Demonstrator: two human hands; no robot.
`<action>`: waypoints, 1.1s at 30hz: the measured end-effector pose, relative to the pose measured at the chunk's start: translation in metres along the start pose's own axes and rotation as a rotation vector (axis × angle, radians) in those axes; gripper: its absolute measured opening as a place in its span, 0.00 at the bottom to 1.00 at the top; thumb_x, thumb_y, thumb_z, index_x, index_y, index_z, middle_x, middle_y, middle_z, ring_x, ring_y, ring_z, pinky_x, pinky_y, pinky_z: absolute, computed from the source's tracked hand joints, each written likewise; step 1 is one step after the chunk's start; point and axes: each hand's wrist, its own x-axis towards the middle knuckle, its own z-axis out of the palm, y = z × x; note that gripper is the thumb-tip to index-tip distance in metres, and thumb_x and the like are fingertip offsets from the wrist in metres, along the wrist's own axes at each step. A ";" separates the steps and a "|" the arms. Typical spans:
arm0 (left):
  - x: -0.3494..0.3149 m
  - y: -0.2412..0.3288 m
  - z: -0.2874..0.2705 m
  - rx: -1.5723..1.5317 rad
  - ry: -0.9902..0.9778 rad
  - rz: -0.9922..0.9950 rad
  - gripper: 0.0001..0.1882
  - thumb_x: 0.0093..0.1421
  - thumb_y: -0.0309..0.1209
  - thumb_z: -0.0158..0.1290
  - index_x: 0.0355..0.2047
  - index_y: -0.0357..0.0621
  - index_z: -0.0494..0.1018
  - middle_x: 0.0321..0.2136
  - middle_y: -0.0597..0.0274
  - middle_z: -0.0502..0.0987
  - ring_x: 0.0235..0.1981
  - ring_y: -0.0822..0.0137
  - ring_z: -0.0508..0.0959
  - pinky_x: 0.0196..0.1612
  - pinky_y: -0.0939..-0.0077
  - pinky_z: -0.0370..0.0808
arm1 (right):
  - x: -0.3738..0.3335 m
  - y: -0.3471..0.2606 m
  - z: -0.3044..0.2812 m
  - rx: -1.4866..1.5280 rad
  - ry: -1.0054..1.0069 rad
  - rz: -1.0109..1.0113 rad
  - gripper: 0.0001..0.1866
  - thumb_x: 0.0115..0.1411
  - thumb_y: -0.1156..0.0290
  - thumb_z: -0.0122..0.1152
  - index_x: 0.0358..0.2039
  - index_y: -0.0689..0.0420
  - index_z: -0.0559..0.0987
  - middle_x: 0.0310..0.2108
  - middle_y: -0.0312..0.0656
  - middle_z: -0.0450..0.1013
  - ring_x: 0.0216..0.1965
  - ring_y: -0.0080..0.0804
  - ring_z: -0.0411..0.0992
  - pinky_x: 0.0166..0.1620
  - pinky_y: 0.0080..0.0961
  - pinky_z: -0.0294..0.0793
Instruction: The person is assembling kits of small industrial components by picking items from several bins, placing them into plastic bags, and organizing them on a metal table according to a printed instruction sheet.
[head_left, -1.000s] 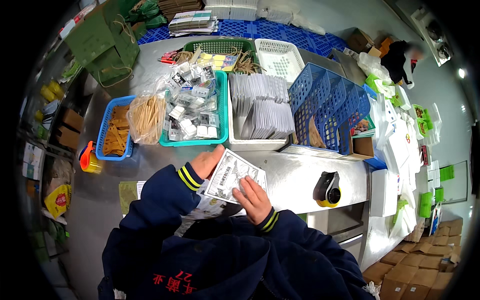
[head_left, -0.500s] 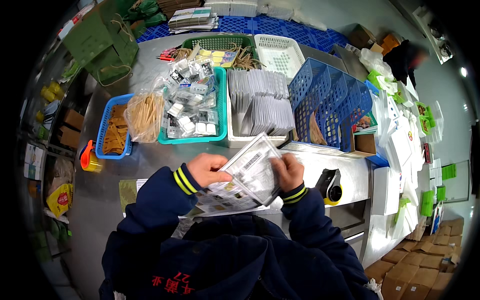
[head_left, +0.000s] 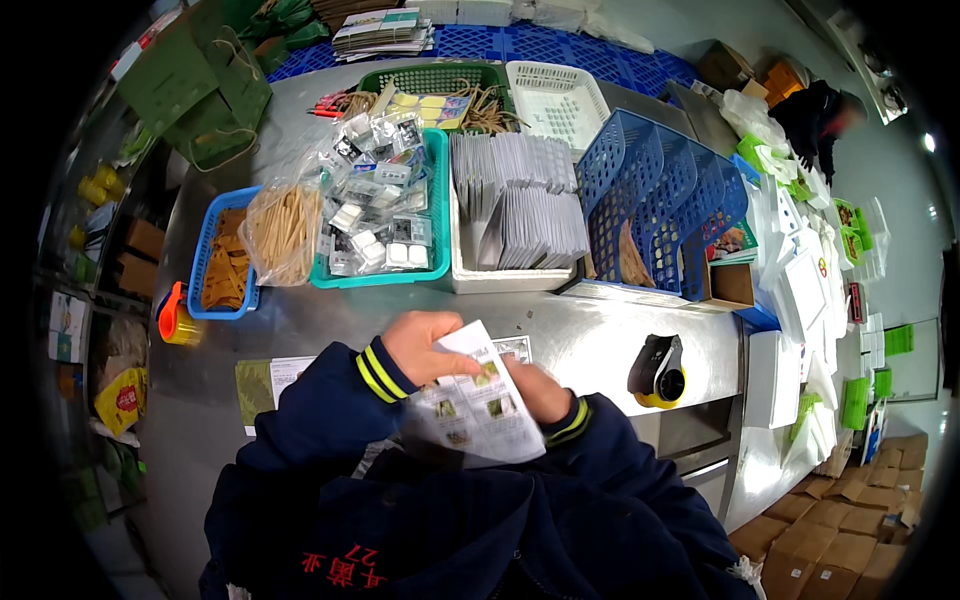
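In front of my body, my left hand (head_left: 428, 350) grips a white printed leaflet (head_left: 478, 408) with small pictures, its thumb on the front and the sheet tilted. My right hand (head_left: 540, 390) is against the leaflet's right side, its fingers hidden behind the paper. A flat card or packet with a dark border (head_left: 514, 347) shows just past the leaflet's top edge; I cannot tell if it lies on the table or is touched by the right hand. A green-patterned sheet (head_left: 254, 385) and a white printed sheet (head_left: 289, 374) lie beside my left forearm.
A teal basket of small packets (head_left: 440, 265), a bag of wooden sticks (head_left: 285, 232), a blue basket (head_left: 207, 312), a white bin (head_left: 470, 283) of packed envelopes and a blue file rack (head_left: 640, 150) line the metal table. A tape dispenser (head_left: 658, 372) stands right; a person (head_left: 808, 120) is farther back.
The clear packet that both hands held over the leaflet has left its front. The leaflet now faces up with its pictures showing, and my right hand has moved lower and left, behind it.
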 end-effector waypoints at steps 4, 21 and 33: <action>0.005 -0.004 0.002 0.172 0.163 0.160 0.13 0.44 0.32 0.61 0.25 0.37 0.71 0.18 0.60 0.73 0.20 0.77 0.70 0.23 0.80 0.66 | 0.000 -0.014 0.003 -0.386 0.005 -0.093 0.15 0.58 0.70 0.50 0.45 0.65 0.70 0.36 0.37 0.71 0.38 0.20 0.66 0.44 0.19 0.64; 0.012 -0.044 -0.001 -0.349 0.230 -0.013 0.19 0.60 0.41 0.44 0.31 0.34 0.72 0.22 0.64 0.73 0.22 0.77 0.69 0.27 0.79 0.67 | 0.021 0.036 0.020 -1.716 0.623 -0.678 0.23 0.49 0.71 0.54 0.47 0.60 0.67 0.49 0.51 0.62 0.51 0.48 0.61 0.51 0.39 0.60; -0.006 -0.046 -0.012 -0.197 -0.205 0.052 0.15 0.50 0.31 0.56 0.35 0.35 0.70 0.25 0.62 0.75 0.28 0.77 0.71 0.34 0.79 0.68 | 0.014 -0.024 -0.035 -1.045 0.790 -0.463 0.13 0.52 0.64 0.59 0.21 0.60 0.71 0.15 0.43 0.67 0.15 0.31 0.65 0.21 0.24 0.64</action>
